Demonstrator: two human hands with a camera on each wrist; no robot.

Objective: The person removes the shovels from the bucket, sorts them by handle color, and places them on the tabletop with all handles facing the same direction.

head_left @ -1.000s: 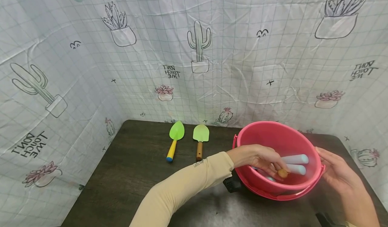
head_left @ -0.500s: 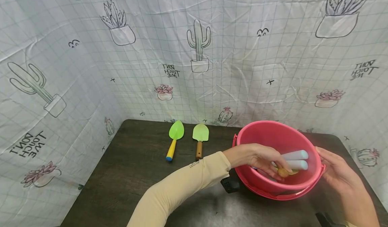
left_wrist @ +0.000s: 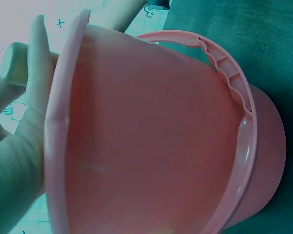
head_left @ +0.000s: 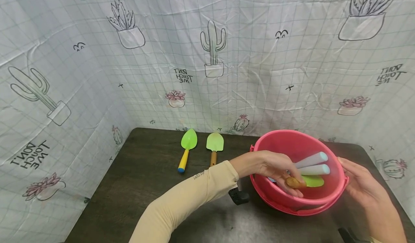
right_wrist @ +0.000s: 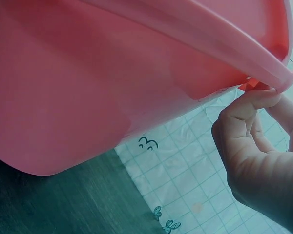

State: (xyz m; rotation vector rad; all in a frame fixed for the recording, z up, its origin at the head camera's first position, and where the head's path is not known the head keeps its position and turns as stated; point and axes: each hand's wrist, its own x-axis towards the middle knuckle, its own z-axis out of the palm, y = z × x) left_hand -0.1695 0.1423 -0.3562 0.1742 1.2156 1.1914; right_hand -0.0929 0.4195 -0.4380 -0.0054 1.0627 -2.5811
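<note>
A pink bucket (head_left: 285, 142) stands on the right side of the table in the head view. Inside it, my left hand (head_left: 278, 168) grips the wooden handle of a small trowel (head_left: 314, 181), whose green blade points right. That handle (left_wrist: 14, 64) also shows past the rim in the left wrist view. Two pale handles (head_left: 315, 169) with light blue ends lean beside the trowel; their lower parts are hidden behind my hand. My right hand (head_left: 361, 181) holds the bucket's right rim, and the right wrist view shows this hand (right_wrist: 249, 141) pinching the rim's edge.
A green trowel with a yellow handle (head_left: 188, 145) and a paler green spade with a brown handle (head_left: 215, 144) lie left of the bucket on the dark table (head_left: 136, 178). A printed curtain (head_left: 155, 55) hangs along the table's back and sides.
My left hand has drawn left inside the bucket with the trowel, uncovering its green blade. The pale handles have shifted and tilted. My right hand stays at the rim.
</note>
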